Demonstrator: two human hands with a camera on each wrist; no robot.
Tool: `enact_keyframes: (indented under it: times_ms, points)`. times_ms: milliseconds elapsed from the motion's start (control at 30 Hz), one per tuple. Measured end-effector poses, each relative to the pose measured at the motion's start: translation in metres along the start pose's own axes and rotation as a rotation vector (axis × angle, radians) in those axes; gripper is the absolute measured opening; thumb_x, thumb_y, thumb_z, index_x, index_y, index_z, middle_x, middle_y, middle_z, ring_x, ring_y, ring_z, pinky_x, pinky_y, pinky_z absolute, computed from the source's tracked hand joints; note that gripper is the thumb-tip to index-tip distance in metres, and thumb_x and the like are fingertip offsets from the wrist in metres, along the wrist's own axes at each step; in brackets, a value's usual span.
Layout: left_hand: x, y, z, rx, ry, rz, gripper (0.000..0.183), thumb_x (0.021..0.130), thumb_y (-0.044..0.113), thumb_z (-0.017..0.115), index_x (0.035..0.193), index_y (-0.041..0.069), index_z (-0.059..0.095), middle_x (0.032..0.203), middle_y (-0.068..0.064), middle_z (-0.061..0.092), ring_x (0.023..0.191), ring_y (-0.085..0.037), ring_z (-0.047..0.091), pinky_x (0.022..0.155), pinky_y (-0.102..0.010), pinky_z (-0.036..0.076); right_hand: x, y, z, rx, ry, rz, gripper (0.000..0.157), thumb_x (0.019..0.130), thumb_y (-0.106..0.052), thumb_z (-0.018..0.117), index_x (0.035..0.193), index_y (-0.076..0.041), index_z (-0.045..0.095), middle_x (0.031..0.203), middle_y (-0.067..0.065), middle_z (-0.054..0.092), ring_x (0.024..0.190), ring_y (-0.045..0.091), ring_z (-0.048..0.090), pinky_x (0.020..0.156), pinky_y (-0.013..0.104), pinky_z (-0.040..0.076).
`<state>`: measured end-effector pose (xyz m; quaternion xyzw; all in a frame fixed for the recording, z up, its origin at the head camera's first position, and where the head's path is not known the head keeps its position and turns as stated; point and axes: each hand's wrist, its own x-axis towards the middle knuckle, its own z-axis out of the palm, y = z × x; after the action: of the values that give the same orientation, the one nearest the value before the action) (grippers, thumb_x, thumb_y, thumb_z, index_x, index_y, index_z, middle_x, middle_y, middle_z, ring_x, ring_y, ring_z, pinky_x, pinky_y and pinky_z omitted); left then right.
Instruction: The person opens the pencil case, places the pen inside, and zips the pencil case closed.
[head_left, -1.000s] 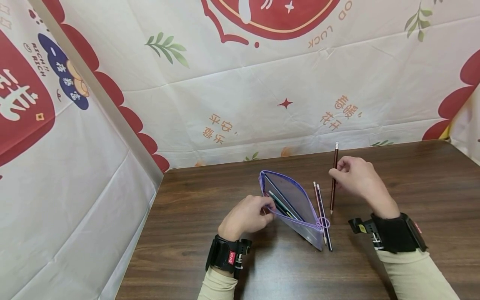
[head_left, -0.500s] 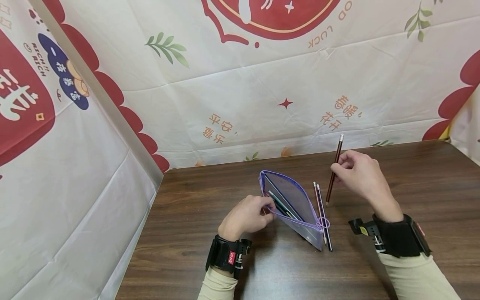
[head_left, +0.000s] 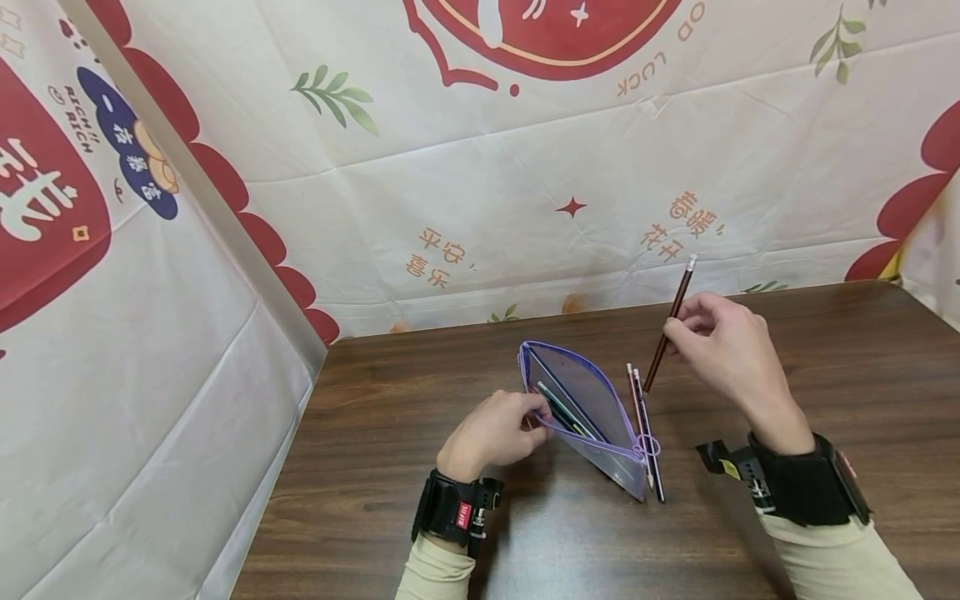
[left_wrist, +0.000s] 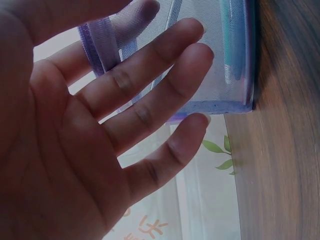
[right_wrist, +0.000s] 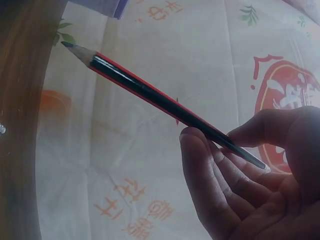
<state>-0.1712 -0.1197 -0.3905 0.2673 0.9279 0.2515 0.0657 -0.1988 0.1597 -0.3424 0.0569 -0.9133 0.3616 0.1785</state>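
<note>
A translucent purple-edged mesh pencil pouch (head_left: 600, 454) stands with its mouth spread, several pencils (head_left: 562, 408) inside. My left hand (head_left: 491, 433) pinches the near rim of the pouch; in the left wrist view thumb and index finger hold the zip edge (left_wrist: 95, 47) while the other fingers stay loose. To the right, my right hand (head_left: 723, 350) pinches a dark pencil with red stripes (head_left: 670, 325), raised above the table. It leans with its eraser end up and its sharpened tip (right_wrist: 75, 49) down toward the pouch side.
Two more pencils (head_left: 641, 417) lie on the table against the pouch's right end, beside its purple loop (head_left: 647, 446). The brown wooden table (head_left: 360, 467) meets a printed white cloth (head_left: 495, 183) at the back. Another cloth panel (head_left: 172, 400) stands on the left.
My right hand has lifted the pencil up off the table and tilted it, its tip swinging left toward the pouch. The left hand and the pouch have stayed put.
</note>
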Motion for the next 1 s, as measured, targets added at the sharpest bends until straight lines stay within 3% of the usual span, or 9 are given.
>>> enact_keyframes:
  times_ms: [200,467,633,700,867,933,1000]
  points:
    - [0.001,0.000,0.001,-0.008,-0.013,0.004,0.005,0.086,0.020,0.064,0.088,0.016,0.066,0.079,0.009,0.064,0.068,-0.003,0.055,0.058,-0.019,0.046,-0.002,-0.004,0.000,0.023,0.019,-0.012,0.016,0.089,-0.024,0.057,0.091,-0.008,0.061,0.079,0.013,0.074,0.057,0.000,0.059,0.051,0.030,0.041]
    - [0.002,0.000,0.001,-0.016,-0.016,0.000,0.004,0.086,0.020,0.065,0.088,0.016,0.066,0.079,0.009,0.064,0.068,-0.003,0.055,0.058,-0.019,0.046,-0.005,-0.011,-0.001,0.051,0.043,-0.016,0.017,0.089,-0.025,0.058,0.091,-0.009,0.062,0.076,0.010,0.074,0.057,-0.001,0.061,0.050,0.027,0.040]
    - [0.001,0.001,0.001,-0.012,-0.013,0.002,0.004,0.086,0.020,0.065,0.087,0.017,0.066,0.079,0.009,0.064,0.068,-0.002,0.055,0.058,-0.019,0.046,-0.008,-0.017,-0.003,0.089,0.068,-0.032,0.016,0.089,-0.024,0.060,0.091,-0.009,0.062,0.076,0.010,0.073,0.056,-0.007,0.060,0.047,0.019,0.043]
    - [0.001,0.001,0.001,-0.010,-0.012,0.002,0.004,0.086,0.020,0.065,0.087,0.017,0.066,0.078,0.009,0.064,0.068,-0.002,0.054,0.058,-0.019,0.046,-0.009,-0.019,-0.003,0.105,0.080,-0.040,0.015,0.088,-0.024,0.061,0.090,-0.009,0.062,0.073,0.003,0.072,0.055,-0.008,0.060,0.047,0.016,0.043]
    - [0.001,0.001,0.001,-0.009,-0.011,0.001,0.005,0.086,0.020,0.065,0.088,0.017,0.066,0.078,0.009,0.063,0.067,-0.003,0.054,0.057,-0.019,0.045,-0.011,-0.024,-0.003,0.144,0.102,-0.060,0.014,0.088,-0.023,0.062,0.088,-0.008,0.062,0.063,-0.033,0.059,0.055,-0.008,0.060,0.047,0.013,0.044]
    - [0.001,0.001,0.001,-0.009,-0.012,0.000,0.005,0.086,0.021,0.064,0.088,0.016,0.066,0.078,0.009,0.063,0.067,-0.003,0.054,0.057,-0.019,0.045,-0.012,-0.026,-0.003,0.156,0.108,-0.066,0.014,0.088,-0.022,0.062,0.088,-0.008,0.062,0.063,-0.034,0.057,0.056,-0.007,0.061,0.048,0.012,0.044]
    - [0.001,0.001,0.001,-0.010,-0.013,-0.001,0.006,0.087,0.021,0.064,0.089,0.016,0.066,0.078,0.009,0.063,0.067,-0.003,0.054,0.057,-0.019,0.046,-0.013,-0.029,-0.002,0.165,0.107,-0.078,0.014,0.088,-0.021,0.062,0.088,-0.007,0.062,0.066,-0.023,0.064,0.056,-0.007,0.061,0.048,0.011,0.044]
